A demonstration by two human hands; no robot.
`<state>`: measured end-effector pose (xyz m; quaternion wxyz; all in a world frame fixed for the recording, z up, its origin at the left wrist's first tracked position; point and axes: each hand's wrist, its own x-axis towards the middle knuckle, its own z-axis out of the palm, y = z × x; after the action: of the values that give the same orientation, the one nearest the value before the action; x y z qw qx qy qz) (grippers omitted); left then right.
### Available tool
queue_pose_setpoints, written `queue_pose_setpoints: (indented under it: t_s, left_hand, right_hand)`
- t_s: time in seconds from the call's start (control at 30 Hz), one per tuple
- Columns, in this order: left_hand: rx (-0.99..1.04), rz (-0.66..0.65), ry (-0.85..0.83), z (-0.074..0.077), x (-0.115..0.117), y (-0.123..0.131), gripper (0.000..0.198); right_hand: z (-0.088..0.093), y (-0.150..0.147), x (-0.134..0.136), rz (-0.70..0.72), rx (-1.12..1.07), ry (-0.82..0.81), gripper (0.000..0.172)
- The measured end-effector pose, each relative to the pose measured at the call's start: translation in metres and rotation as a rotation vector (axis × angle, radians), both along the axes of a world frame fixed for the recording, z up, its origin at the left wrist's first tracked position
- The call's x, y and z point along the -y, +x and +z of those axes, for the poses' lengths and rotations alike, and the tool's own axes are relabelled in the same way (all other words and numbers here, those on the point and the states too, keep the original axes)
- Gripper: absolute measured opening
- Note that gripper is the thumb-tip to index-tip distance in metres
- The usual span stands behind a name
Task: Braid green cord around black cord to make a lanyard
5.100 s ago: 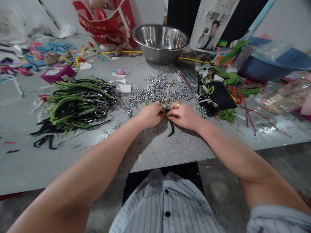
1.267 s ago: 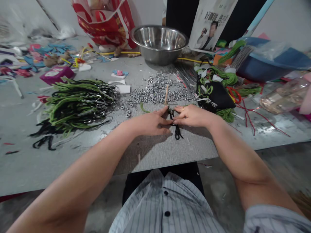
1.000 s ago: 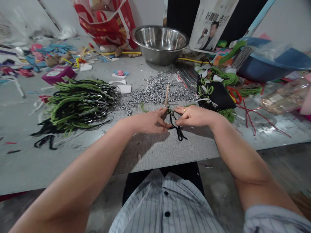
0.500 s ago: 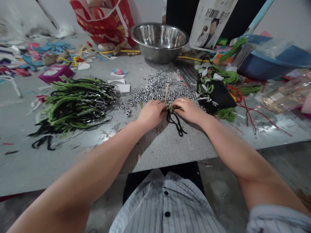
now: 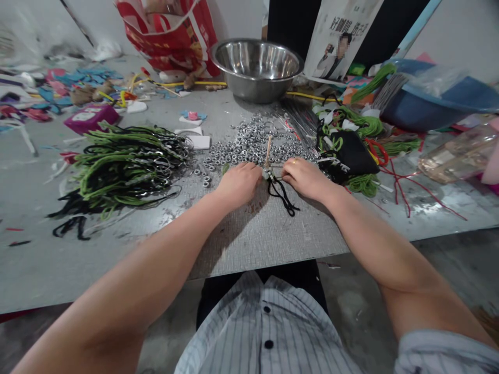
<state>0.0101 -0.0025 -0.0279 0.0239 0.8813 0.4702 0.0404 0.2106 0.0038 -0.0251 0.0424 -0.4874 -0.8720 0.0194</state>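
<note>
My left hand [image 5: 238,183] and my right hand [image 5: 304,177] rest knuckles-up on the grey table [image 5: 241,239], fingers curled, each pinching a side of a green and black cord [image 5: 281,193]. The cord's black ends trail toward me between the hands. A thin wooden stick [image 5: 268,149] stands upright just beyond my fingertips. Behind it lies a spread of small metal nuts [image 5: 253,143]. A ring shows on my right hand.
A pile of green and black cords with metal rings [image 5: 125,163] lies to the left. A steel bowl [image 5: 257,67], a red bag [image 5: 171,31], a blue basin [image 5: 432,98] and more green cords [image 5: 362,130] crowd the back and right.
Both hands moved away from me toward the stick and nuts and lowered onto the table. The cord's black ends now lie looser on the table.
</note>
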Motion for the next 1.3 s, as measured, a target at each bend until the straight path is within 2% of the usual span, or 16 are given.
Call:
queue_pose_setpoints:
  t_s: [0.13,0.37,0.5,0.67,1.0,1.3]
  left_hand:
    - [0.002,0.029,-0.020,0.002,0.000,-0.001,0.025]
    - [0.055,0.251,-0.127,0.009,0.008,0.012,0.033]
    - [0.062,0.308,-0.128,0.007,0.011,0.022,0.034]
    - [0.043,0.351,-0.130,0.006,0.011,0.027,0.040]
    - [0.057,0.309,-0.258,0.012,0.008,0.026,0.027]
    - [-0.046,0.157,-0.329,0.020,0.002,0.015,0.026]
  right_hand:
    - [0.002,0.002,0.001,-0.008,0.016,-0.023,0.019]
    - [0.007,-0.010,0.008,-0.176,-0.118,-0.075,0.023]
    - [0.004,-0.016,0.011,-0.147,-0.079,-0.055,0.026]
    - [0.001,-0.020,0.011,-0.177,-0.043,-0.090,0.023]
    - [0.005,-0.019,0.012,-0.182,-0.026,-0.224,0.016]
    - [0.013,-0.011,0.012,-0.155,-0.031,-0.346,0.013]
